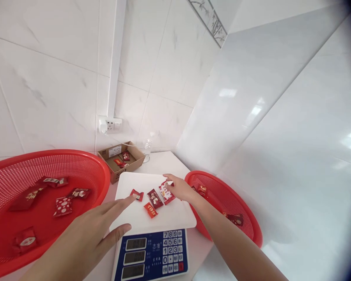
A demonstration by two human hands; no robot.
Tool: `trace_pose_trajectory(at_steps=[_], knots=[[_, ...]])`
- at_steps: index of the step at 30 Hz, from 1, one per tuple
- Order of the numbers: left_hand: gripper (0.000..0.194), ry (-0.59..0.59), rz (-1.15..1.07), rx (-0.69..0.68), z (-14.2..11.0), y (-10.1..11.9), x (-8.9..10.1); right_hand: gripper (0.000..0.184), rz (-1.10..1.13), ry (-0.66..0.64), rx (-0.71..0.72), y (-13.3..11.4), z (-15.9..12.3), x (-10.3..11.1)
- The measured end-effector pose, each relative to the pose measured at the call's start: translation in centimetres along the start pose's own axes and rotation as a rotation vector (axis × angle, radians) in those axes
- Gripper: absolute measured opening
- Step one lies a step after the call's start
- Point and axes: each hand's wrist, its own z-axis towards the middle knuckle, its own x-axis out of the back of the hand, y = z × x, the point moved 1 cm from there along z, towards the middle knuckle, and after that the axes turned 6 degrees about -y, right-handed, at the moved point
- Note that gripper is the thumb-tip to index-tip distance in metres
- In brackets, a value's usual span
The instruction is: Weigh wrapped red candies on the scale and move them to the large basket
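Note:
Several small wrapped snack packets lie on the white pan (175,218) of a weighing scale. My left hand (105,218) comes in from the lower left with its fingers stretched and thumb apart. Its fingertips touch a small red packet (139,194). My right hand (178,187) is over the pan's right side, thumb and forefinger apart at the edge of a red and white packet (166,195). Between the hands lie a dark red packet (155,199) and an orange-red packet (150,210). The scale's keypad panel (156,257) faces me; its display digits are too faint to read.
A large red basket (96,160) with several packets stands at the left. Another red basket (251,222) is at the right, partly behind my right arm. A cardboard box (114,171) holding packets and a clear plastic bottle (148,145) stand by the tiled wall, below a socket (114,125).

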Motion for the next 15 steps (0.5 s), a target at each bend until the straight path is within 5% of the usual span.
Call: trace_pose_trajectory(at_steps=[15], knots=[[0.054, -0.003, -0.026, -0.012, 0.1, 0.3, 0.1, 0.058, 0.194, 0.012, 0.06, -2.3, 1.8, -0.2]])
